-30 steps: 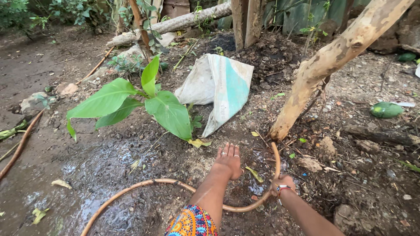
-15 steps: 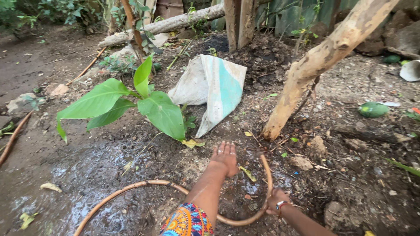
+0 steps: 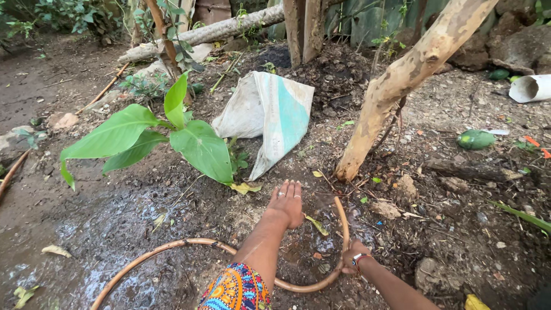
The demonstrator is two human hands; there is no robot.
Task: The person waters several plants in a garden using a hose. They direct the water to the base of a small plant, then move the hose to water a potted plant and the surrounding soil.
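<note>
Wet soil (image 3: 132, 229) unchanged; hands keep flat (image 3: 286, 204) and gripping hose (image 3: 172, 245).

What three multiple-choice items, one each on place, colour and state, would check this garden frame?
1. Where does the sack lie?
A. Between the leafy plant and the leaning trunk
B. Under the left hand
C. On the white pipe

2. What colour is the sack's stripe?
A. Red
B. Teal
C. Black

3. How is the left hand?
A. Fisted on a stone
B. Gripping the trunk
C. Flat, palm down on wet soil

Key: 1 A, it sits on the ground between them; 2 B, a teal band crosses the whitish cloth; 3 C, fingers lie spread on the mud while the right hand grips the hose.
</note>
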